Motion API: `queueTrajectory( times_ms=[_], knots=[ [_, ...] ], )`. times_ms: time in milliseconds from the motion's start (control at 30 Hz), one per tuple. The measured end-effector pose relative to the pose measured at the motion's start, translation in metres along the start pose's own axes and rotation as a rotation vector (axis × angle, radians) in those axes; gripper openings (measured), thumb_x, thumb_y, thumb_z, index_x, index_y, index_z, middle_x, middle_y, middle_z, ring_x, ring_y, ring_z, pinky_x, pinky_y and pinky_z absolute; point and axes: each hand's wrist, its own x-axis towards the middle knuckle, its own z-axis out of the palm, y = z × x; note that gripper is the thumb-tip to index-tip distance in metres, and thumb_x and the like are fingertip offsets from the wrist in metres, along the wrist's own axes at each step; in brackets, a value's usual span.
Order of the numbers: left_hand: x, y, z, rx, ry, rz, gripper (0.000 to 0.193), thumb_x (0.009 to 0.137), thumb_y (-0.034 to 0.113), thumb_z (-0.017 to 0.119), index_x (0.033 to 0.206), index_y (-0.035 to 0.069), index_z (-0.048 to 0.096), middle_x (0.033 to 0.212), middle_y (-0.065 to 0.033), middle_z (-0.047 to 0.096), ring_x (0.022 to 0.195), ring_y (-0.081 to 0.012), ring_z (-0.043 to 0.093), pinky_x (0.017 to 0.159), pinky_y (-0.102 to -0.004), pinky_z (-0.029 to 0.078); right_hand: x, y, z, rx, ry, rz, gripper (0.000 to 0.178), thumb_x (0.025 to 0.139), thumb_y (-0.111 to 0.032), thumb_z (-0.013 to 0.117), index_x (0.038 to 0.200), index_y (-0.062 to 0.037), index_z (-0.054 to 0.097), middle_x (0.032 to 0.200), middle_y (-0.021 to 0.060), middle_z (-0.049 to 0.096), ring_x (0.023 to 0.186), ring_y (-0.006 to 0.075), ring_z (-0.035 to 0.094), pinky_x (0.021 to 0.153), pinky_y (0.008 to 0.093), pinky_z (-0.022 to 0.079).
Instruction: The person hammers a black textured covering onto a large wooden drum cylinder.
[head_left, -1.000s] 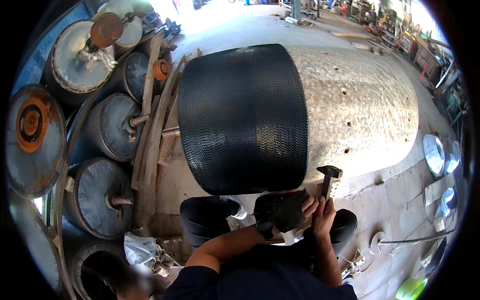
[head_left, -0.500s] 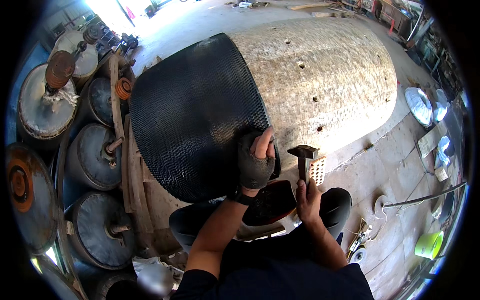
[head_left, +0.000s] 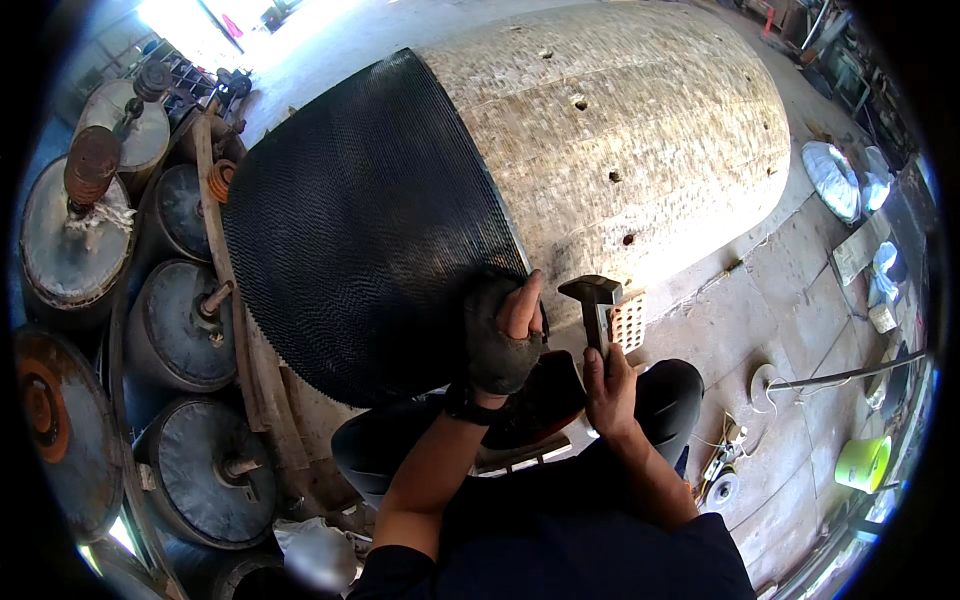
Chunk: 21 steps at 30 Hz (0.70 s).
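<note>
A big round drum lies on its side ahead of me, its bare tan surface (head_left: 690,130) dotted with small holes. Black textured sheeting (head_left: 350,220) wraps the drum's left part. My left hand (head_left: 505,335), in a dark fingerless glove, rests at the near end of the sheeting's right edge. Its fingers are curled together; what they pinch, if anything, is hidden. My right hand (head_left: 611,392) grips the handle of a hammer (head_left: 594,292), held upright with the head just right of my left fingers and apart from the drum.
Several metal rollers (head_left: 185,325) with shafts stand at the left, beside long wooden planks (head_left: 262,365). A dark open container (head_left: 545,395) sits between my knees. An orange perforated block (head_left: 628,320) is behind the hammer. An angle grinder (head_left: 718,485) and a green bucket (head_left: 862,462) stand at the right.
The view has shifted a little, so the drum appears further left and higher. My left hand sits slightly lower against the sheeting's edge. The hammer leans a bit more to the left.
</note>
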Motion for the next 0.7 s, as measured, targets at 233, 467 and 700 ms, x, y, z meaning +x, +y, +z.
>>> queueTrajectory(
  times_ms=[233, 467, 700],
  knots=[
    [0.010, 0.012, -0.003, 0.086, -0.066, -0.085, 0.058, 0.082, -0.004, 0.066, 0.138, 0.002, 0.055, 0.087, -0.0086, 0.065, 0.082, -0.0294, 0.061, 0.085, -0.0475, 0.047, -0.001, -0.004, -0.005, -0.103, -0.048, -0.014, 0.023, 0.104, -0.021, 0.058, 0.102, 0.0019, 0.057, 0.074, 0.0248, 0.062, 0.066, 0.0377, 0.064, 0.061, 0.0432, 0.049],
    [0.017, 0.013, 0.020, 0.321, 0.038, -0.085, 0.071, 0.073, 0.000, 0.068, 0.141, -0.002, 0.048, 0.090, -0.0101, 0.063, 0.085, -0.0318, 0.058, 0.085, -0.0493, 0.045, -0.002, -0.016, -0.009, -0.127, -0.061, -0.165, 0.021, 0.103, -0.019, 0.057, 0.111, 0.0008, 0.056, 0.083, 0.0284, 0.065, 0.080, 0.0493, 0.067, 0.067, 0.0491, 0.053],
    [0.019, 0.017, 0.019, 0.304, -0.009, -0.149, 0.076, 0.073, 0.002, 0.066, 0.145, -0.004, 0.042, 0.090, -0.0133, 0.062, 0.085, -0.0321, 0.058, 0.087, -0.0503, 0.045, 0.002, -0.017, -0.009, -0.221, -0.072, -0.171, 0.020, 0.101, -0.017, 0.058, 0.110, -0.0002, 0.055, 0.081, 0.0280, 0.065, 0.077, 0.0507, 0.065, 0.064, 0.0545, 0.050]
  ],
)
